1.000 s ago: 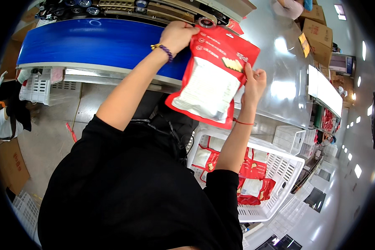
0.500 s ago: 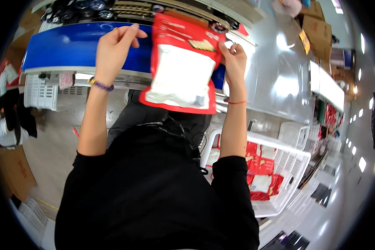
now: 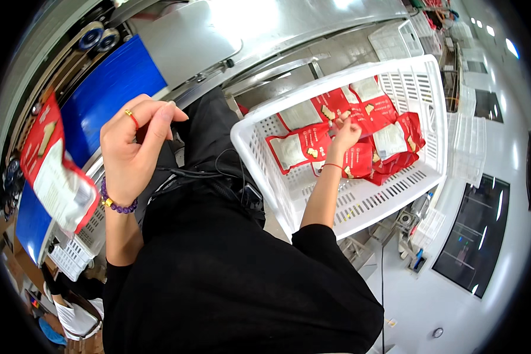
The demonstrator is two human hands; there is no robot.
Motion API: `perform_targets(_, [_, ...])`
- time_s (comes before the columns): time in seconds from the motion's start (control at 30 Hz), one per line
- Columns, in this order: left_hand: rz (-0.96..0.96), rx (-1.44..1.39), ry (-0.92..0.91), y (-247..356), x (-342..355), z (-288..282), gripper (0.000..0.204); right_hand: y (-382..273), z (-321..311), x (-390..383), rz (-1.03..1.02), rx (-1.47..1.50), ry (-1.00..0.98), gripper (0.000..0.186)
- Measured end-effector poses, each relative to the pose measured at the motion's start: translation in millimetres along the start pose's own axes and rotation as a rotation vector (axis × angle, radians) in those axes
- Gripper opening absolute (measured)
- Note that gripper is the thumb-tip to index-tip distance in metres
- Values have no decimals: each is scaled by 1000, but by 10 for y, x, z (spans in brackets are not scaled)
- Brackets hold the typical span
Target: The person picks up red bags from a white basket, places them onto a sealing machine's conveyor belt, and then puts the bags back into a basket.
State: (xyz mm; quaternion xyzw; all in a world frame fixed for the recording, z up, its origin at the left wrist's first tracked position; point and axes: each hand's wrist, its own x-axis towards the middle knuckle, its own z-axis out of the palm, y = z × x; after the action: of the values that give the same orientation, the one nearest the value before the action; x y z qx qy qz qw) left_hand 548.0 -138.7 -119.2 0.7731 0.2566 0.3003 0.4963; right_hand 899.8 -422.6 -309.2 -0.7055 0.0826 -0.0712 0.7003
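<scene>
A white slatted plastic basket (image 3: 256,133) at my right holds several flat red-and-white pouches (image 3: 289,150). My right hand (image 3: 345,134) reaches down into it, fingers bent and closed at the edge of a red pouch (image 3: 358,160) in the middle of the pile; its fingertips are partly hidden. Up in front of my body at the left, my left hand (image 3: 134,144) is curled with the thumb against the fingers and nothing showing in it. Beyond that hand, another red-and-white pouch (image 3: 59,177) stands over the blue belt (image 3: 103,97).
A steel table (image 3: 289,26) runs along the far side, with a grey metal plate (image 3: 186,47) beside the belt. Dark rollers (image 3: 91,36) line the belt's far edge. White crates (image 3: 395,41) stand beyond the basket. Another person (image 3: 79,318) is at lower left.
My view has turned right. The pouch that was at my right hand is now apart from both hands, over the belt. My right hand has moved down into the basket.
</scene>
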Motion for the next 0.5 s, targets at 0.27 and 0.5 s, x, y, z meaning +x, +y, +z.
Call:
perform_targets(0.27, [-75, 138, -81, 27, 44, 114, 15, 1361, -1011, 286, -251, -1361, -209, 49])
perform_targets(0.5, [-133, 69, -98, 21, -66, 71, 13, 762, -982, 131, -456, -1218, -526, 33])
